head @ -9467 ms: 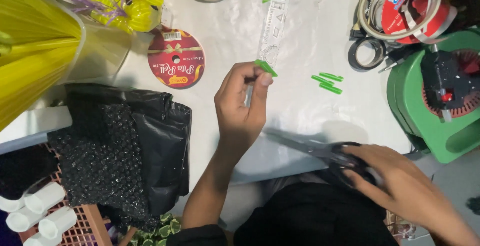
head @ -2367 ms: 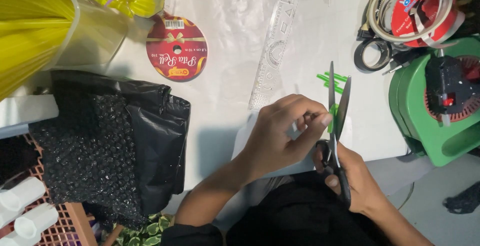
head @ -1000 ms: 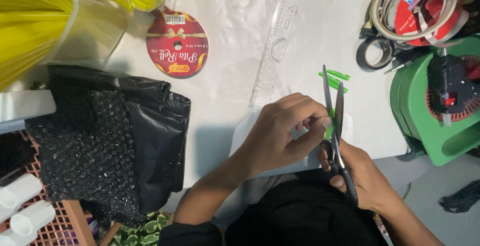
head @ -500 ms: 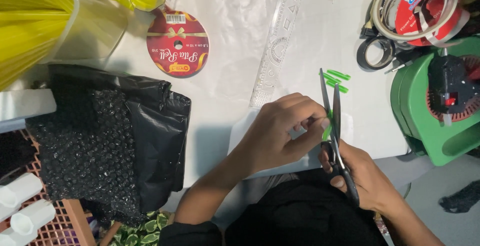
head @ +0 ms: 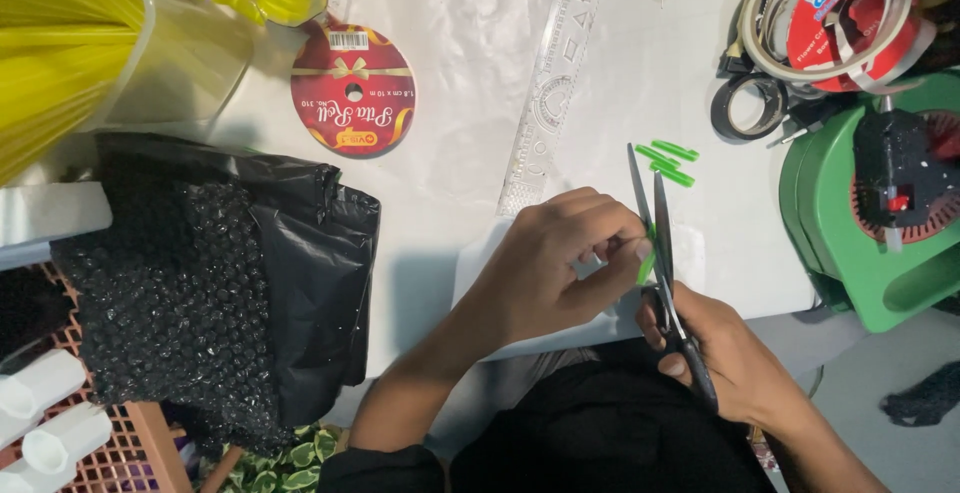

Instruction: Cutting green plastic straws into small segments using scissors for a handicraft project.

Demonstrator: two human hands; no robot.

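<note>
My left hand (head: 560,263) pinches a short green strip (head: 646,266) between thumb and fingertips, just above the near edge of the white table (head: 460,123). My right hand (head: 722,353) grips the handles of black scissors (head: 660,243). Their blades point away from me, nearly closed, with the green strip right at the blades. Several cut green pieces (head: 668,161) lie on the table just beyond the blade tips.
A clear ruler (head: 548,93) lies diagonally ahead of my left hand. A red ribbon spool (head: 353,88), a black bubble-wrap bag (head: 200,283), a yellow bundle in a clear container (head: 70,63), tape rolls (head: 830,23) and a green tool (head: 880,213) surround the work spot.
The scissor blades have closed a little on the green strip since half a second ago. Both hands stay in nearly the same place.
</note>
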